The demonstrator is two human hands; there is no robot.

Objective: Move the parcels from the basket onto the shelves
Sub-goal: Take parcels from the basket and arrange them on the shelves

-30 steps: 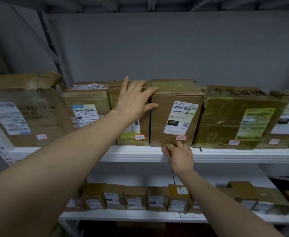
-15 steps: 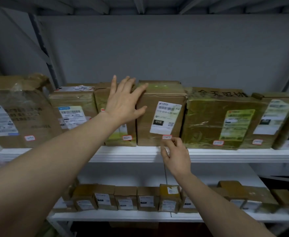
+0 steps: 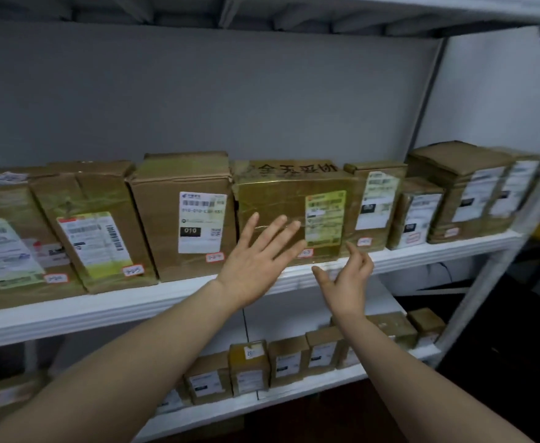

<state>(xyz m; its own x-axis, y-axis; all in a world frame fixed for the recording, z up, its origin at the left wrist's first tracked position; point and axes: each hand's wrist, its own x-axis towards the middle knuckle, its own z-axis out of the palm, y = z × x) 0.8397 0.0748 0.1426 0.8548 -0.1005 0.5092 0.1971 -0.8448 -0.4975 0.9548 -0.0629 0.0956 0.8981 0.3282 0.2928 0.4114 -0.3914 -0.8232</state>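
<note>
A row of brown cardboard parcels stands on the upper white shelf. The parcel with the white "010" label stands upright near the middle. To its right sits a wide tape-wrapped parcel with a green label. My left hand hovers with fingers spread in front of that wide parcel, holding nothing. My right hand is just below and to the right, at the shelf's front edge, fingers loosely bent and empty. The basket is out of view.
More parcels fill the upper shelf's right end up to the white upright post. Small boxes line the lower shelf. A grey wall lies behind. The floor at the right is dark.
Both hands have come off the "010" parcel and moved right, in front of the wide taped parcel. The view has swung to the right, showing the shelf's right end.
</note>
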